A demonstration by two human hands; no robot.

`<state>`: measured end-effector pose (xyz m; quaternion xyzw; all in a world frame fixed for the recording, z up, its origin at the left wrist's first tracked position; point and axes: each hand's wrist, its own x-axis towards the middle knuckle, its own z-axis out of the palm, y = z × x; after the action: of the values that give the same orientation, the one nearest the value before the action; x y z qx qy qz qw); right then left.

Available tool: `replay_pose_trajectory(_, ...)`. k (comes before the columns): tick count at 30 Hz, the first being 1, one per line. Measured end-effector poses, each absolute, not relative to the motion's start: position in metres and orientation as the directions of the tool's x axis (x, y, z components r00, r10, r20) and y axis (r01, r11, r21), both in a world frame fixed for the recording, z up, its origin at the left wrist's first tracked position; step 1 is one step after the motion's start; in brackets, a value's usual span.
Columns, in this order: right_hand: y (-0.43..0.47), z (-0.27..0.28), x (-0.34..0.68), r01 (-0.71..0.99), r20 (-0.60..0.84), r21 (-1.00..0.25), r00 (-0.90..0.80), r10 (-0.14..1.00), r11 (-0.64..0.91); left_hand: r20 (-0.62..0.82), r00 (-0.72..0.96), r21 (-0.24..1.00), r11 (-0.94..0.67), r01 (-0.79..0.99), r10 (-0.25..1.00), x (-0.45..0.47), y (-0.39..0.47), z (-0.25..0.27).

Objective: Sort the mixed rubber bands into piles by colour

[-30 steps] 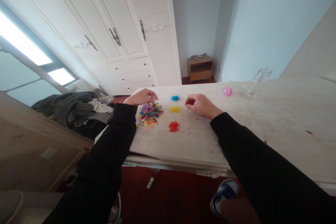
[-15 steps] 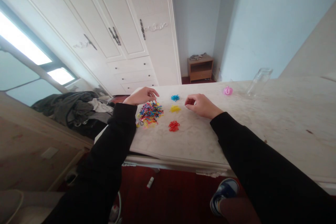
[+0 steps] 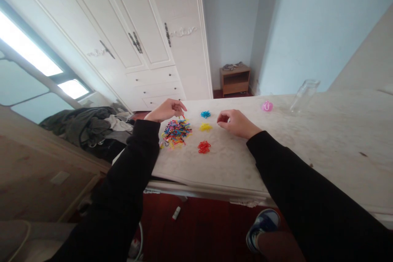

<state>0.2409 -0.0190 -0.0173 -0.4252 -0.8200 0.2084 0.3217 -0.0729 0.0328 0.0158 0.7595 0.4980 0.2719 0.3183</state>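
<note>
Left hand [image 3: 166,110]: narrow pinch on red band [image 3: 184,117], fingers angled above mixed pile [image 3: 177,132]. Right hand [image 3: 235,123]: loosely curled, contents unclear, beside yellow bands [image 3: 205,127].

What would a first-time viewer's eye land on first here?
Most likely the multicoloured pile at the left end of the pale table, with the left hand at its far edge. Next, right of it, come three small heaps: the blue heap farthest away, the yellow heap, then the red heap nearest the person. The right hand is just right of them.
</note>
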Motion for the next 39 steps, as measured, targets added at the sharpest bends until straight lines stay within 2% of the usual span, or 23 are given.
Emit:
replay_pose_trajectory(4,-0.019,-0.018,0.241,0.554,0.358,-0.619,-0.432,0.828,0.557,0.146,0.380,0.753,-0.352,0.556,0.913,-0.068,0.029,0.018)
replay_pose_trajectory(9,-0.023,-0.016,0.236,0.518,0.404,-0.620,-0.433,0.806,0.589,0.231,0.416,0.814,-0.409,0.412,0.880,-0.045,0.018,0.015)
replay_pose_trajectory(15,-0.029,-0.015,0.227,0.434,0.472,-0.628,-0.447,0.760,0.646,0.250,0.463,0.835,-0.431,0.341,0.850,-0.012,0.004,0.006)
replay_pose_trajectory(21,-0.030,-0.014,0.226,0.422,0.490,-0.609,-0.465,0.737,0.672,0.277,0.506,0.879,-0.429,0.211,0.817,0.001,-0.001,0.000)
replay_pose_trajectory(28,-0.028,-0.016,0.226,0.443,0.510,-0.563,-0.478,0.715,0.698,0.366,0.452,0.898,-0.436,0.056,0.813,0.004,0.006,-0.009)
replay_pose_trajectory(32,-0.028,-0.017,0.228,0.465,0.507,-0.545,-0.481,0.716,0.698,0.468,0.337,0.875,-0.482,-0.048,0.817,0.001,0.009,-0.006)
replay_pose_trajectory(34,-0.028,-0.016,0.228,0.458,0.526,-0.552,-0.456,0.718,0.696,0.466,0.341,0.873,-0.486,-0.030,0.817,-0.002,0.008,-0.001)
replay_pose_trajectory(39,-0.027,-0.015,0.229,0.422,0.564,-0.565,-0.430,0.705,0.709,0.271,0.522,0.874,-0.434,0.220,0.809,-0.006,0.001,0.004)
